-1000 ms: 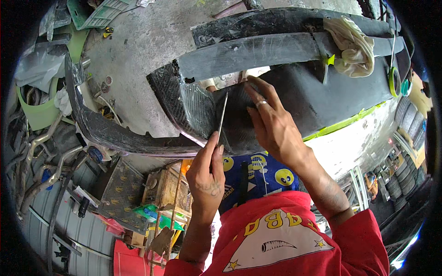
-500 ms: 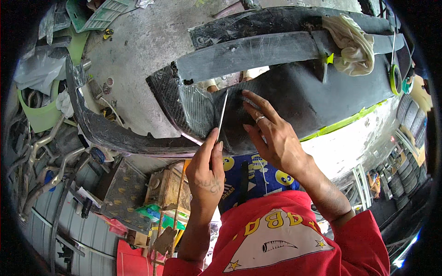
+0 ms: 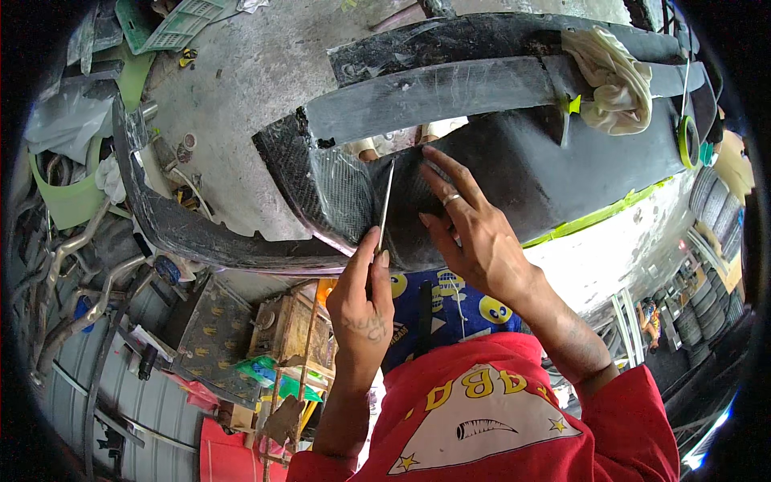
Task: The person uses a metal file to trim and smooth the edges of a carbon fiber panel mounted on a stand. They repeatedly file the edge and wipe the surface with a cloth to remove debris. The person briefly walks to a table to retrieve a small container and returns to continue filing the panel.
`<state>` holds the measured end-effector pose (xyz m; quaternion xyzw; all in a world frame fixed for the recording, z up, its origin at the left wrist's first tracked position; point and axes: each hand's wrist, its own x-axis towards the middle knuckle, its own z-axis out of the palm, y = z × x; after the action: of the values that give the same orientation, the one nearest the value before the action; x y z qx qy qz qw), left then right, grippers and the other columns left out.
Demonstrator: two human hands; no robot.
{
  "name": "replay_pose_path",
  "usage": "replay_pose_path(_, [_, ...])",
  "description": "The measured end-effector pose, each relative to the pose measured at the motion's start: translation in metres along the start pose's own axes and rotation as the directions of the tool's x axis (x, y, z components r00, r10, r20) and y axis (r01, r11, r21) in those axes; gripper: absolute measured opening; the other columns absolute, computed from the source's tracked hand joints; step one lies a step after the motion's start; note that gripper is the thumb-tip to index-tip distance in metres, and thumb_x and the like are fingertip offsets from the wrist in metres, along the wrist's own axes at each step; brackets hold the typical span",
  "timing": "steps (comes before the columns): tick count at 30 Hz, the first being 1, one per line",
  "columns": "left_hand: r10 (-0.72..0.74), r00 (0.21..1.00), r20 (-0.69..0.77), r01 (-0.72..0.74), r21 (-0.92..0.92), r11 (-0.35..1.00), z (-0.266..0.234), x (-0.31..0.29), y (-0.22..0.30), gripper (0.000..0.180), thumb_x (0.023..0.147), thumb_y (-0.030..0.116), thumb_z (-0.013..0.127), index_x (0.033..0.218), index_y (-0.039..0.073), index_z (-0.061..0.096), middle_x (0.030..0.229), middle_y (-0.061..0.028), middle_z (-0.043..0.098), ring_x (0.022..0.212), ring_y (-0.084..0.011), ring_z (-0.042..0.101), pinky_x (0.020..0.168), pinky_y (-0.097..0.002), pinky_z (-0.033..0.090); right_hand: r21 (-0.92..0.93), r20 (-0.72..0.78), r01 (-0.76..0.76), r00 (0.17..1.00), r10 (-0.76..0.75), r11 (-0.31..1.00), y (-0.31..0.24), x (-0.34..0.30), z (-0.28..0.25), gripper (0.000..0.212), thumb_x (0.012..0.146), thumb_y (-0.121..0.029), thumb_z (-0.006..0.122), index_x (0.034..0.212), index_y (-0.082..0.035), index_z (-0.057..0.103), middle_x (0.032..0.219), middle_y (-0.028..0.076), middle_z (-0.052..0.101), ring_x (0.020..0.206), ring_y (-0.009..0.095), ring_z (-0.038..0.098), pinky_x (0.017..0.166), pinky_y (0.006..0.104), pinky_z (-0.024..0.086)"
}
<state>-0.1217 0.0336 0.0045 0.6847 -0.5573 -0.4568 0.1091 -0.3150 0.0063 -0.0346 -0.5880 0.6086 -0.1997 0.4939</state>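
- Left hand [image 3: 363, 299] pinching a thin pale rod [image 3: 387, 199].
- Right hand [image 3: 482, 233] spread over a dark curved panel [image 3: 590, 157].
- Cream cloth [image 3: 617, 84] draped at the panel's right.

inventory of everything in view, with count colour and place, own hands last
thin rod: one, silver, in the left hand, over the panel
panel: one large, black and grey, centre
cloth: one, cream, draped at the upper right
tape roll: one, yellow-green, far right
tape strip: one, yellow-green, along the panel's lower right edge
crate: one, green, top left
pipes: several, silver, left
tyres: several, black, right
red sheet: one, red, lower left
floor: one, grey, behind the panel
shirt: one, red, bottom
left hand: one, pinching the rod
right hand: one, wearing a ring, fingers spread at the panel
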Motion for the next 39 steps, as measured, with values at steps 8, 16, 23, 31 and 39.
replay_pose_path(8, [-0.028,1.0,-0.001,0.028,-0.003,1.0,-0.006,0.003,0.002,0.032,0.101,0.002,0.065,0.133,-0.001,0.068,0.115,-0.0239,0.075,0.099,-0.0307,0.077,0.08,-0.0357,0.06,0.064,-0.074,0.018,0.997,-0.013,0.998,0.018,0.038,0.004,0.049,0.098,-0.003,0.062,0.146,0.004,0.049,0.137,0.027,0.057,0.085,0.031,0.075,0.073,0.0377,0.061])
replay_pose_path(16, [-0.067,0.998,0.009,0.068,-0.049,0.996,-0.008,0.003,0.001,0.033,0.101,0.002,0.065,0.134,0.001,0.068,0.112,-0.0235,0.076,0.094,-0.0278,0.077,0.078,-0.0345,0.059,0.2,0.021,-0.073,0.997,0.07,0.977,0.018,0.042,-0.005,0.042,0.098,-0.005,0.065,0.137,0.002,0.051,0.094,0.017,0.069,0.07,0.022,0.072,0.065,0.034,0.057])
replay_pose_path(23, [0.027,0.998,0.056,-0.029,0.042,0.999,-0.025,0.018,0.018,0.031,0.101,0.001,0.063,0.132,-0.001,0.068,0.106,-0.026,0.075,0.092,-0.0339,0.077,0.076,-0.0387,0.059,0.362,0.079,-0.152,0.988,0.132,0.92,0.019,0.044,-0.008,0.041,0.098,-0.005,0.067,0.136,0.0,0.052,0.077,0.011,0.068,0.069,0.016,0.07,0.064,0.0309,0.053])
replay_pose_path(31, [0.112,0.991,0.066,-0.118,0.098,0.988,-0.032,0.025,0.016,0.031,0.1,0.001,0.064,0.13,-0.002,0.068,0.103,-0.0254,0.076,0.088,-0.0339,0.077,0.074,-0.038,0.059,0.342,0.1,-0.174,0.984,0.148,0.924,0.018,0.044,-0.011,0.041,0.098,-0.003,0.066,0.137,-0.001,0.053,0.073,0.009,0.066,0.067,0.015,0.067,0.064,0.0311,0.051])
replay_pose_path(39, [-0.14,0.988,-0.067,0.129,-0.153,0.98,-0.028,-0.008,0.008,0.029,0.102,0.001,0.065,0.131,0.0,0.068,0.097,-0.0104,0.075,0.08,-0.0138,0.071,0.07,-0.0275,0.056,0.331,-0.068,-0.058,0.994,0.085,0.942,0.008,0.002,-0.008,0.054,0.095,0.003,0.069,0.146,-0.001,0.052,0.13,0.02,0.059,0.085,0.016,0.068,0.07,0.03,0.055])
